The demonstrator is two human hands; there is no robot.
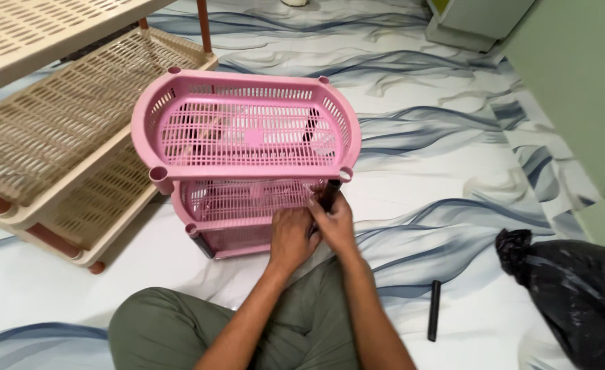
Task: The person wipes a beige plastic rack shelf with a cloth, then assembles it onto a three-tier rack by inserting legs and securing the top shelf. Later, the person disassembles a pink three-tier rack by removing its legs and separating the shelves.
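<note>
Rack: pink slatted plastic rack (pixel 247 130) on the floor, tiers stacked.
Hands: left hand (pixel 290 236) and right hand (pixel 334 220) both clasp dark tube (pixel 328 194) at its front-right corner.
Bag: black plastic bag (pixel 570 294), far right.
Spare: loose black tube (pixel 434 310) beside it.

Marbled floor (pixel 453 157) — pink rack (pixel 247 130), beige rack (pixel 55 130), black tube (pixel 434 310), black bag (pixel 576 301)

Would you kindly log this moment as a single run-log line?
left hand: on dark post | right hand: grip on same post | pink tiered rack: upright on floor | spare dark post: loose on floor
</note>
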